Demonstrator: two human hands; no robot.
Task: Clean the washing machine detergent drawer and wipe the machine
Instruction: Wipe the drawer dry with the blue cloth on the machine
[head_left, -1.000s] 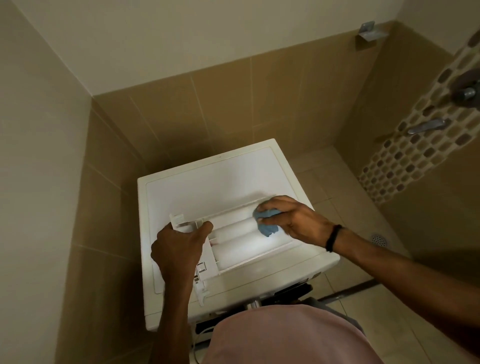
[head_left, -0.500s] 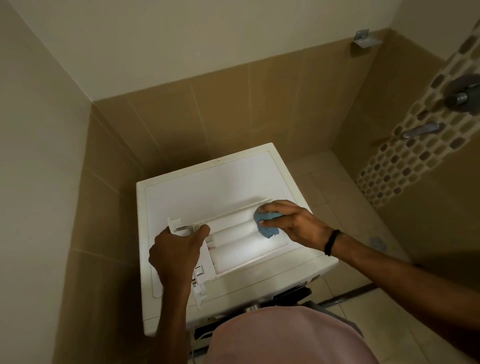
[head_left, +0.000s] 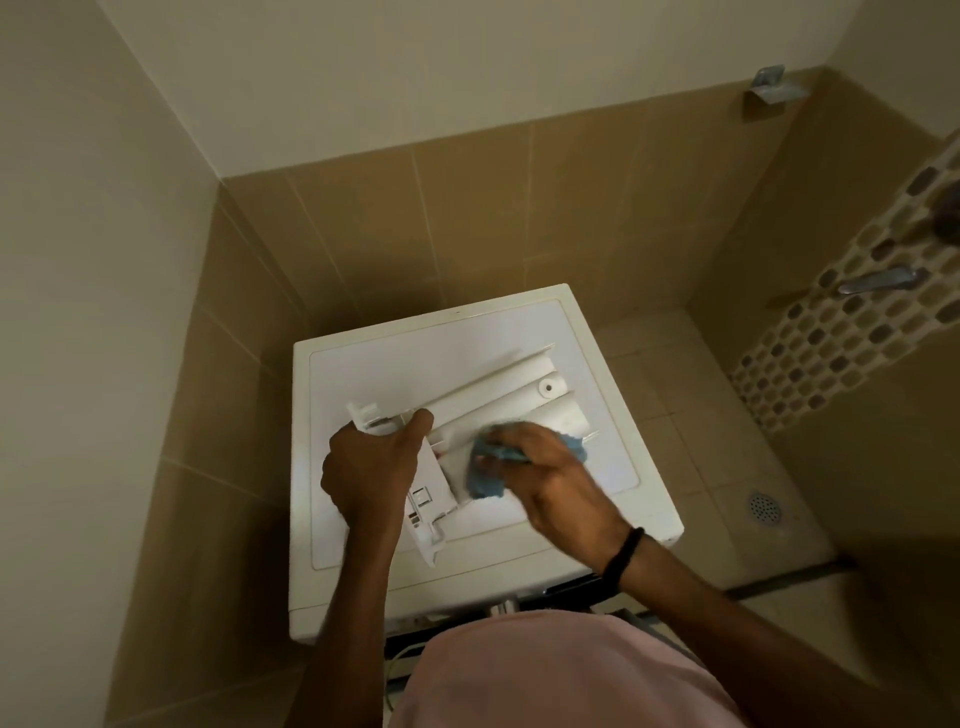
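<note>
The white detergent drawer (head_left: 524, 389) lies flat on top of the white washing machine (head_left: 374, 374), running from near left to far right. My left hand (head_left: 371, 467) grips the drawer's left end, thumb over its edge. My right hand (head_left: 550, 478) holds a crumpled blue cloth (head_left: 485, 480) and presses it into the drawer's near-left part. The cloth shows on both sides of my fingers. The drawer's far right end with a round hole is uncovered.
The machine stands in a corner of tan tiled walls (head_left: 467, 208). To the right is a tiled floor with a round drain (head_left: 763, 506) and a mosaic strip with a metal lever tap (head_left: 878, 280). A metal bracket (head_left: 771, 85) sits high on the wall.
My right hand has slid the blue cloth from the drawer's far right end down to its near-left part. My left hand keeps its grip on the left end.
</note>
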